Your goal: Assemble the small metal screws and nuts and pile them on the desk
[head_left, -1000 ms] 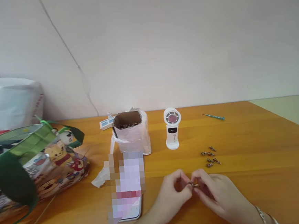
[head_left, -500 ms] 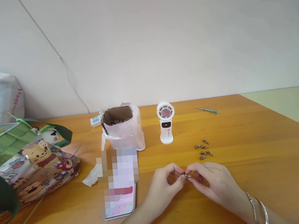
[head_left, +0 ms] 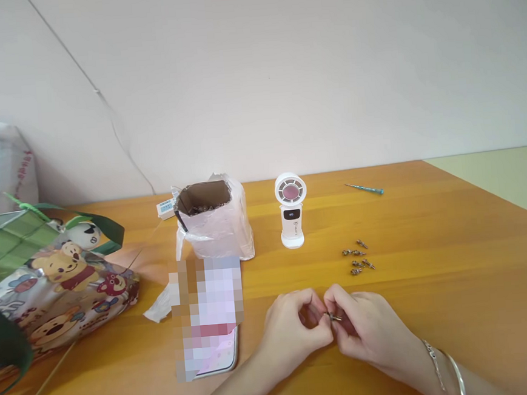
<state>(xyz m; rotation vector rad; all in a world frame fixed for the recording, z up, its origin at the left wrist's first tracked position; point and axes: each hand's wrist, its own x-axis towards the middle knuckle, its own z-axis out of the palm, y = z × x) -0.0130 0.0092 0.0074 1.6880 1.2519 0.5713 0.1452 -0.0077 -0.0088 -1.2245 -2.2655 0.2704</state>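
Note:
A small metal screw-like part [head_left: 334, 317] is pinched between the fingertips of both hands, low in the middle of the view. My left hand [head_left: 296, 326] is closed on it from the left, thumb and index finger bent round. From the right, my right hand [head_left: 369, 323] grips it too, its fingertips touching those of the left. Several similar metal parts [head_left: 357, 271] lie in a loose group on the wooden table [head_left: 431, 239], just beyond my right hand.
A white handheld fan [head_left: 291, 213] stands upright beyond my hands. Left of it are a plastic-wrapped box [head_left: 220, 231] with small parts inside and a partly pixelated phone [head_left: 222, 362]. A cartoon-print bag [head_left: 70, 286] fills the left; a teal screwdriver [head_left: 365, 188] lies at the back right.
My fingertips have drawn closer together round the metal part, and its tip has shifted slightly right and down. The whole view has moved slightly.

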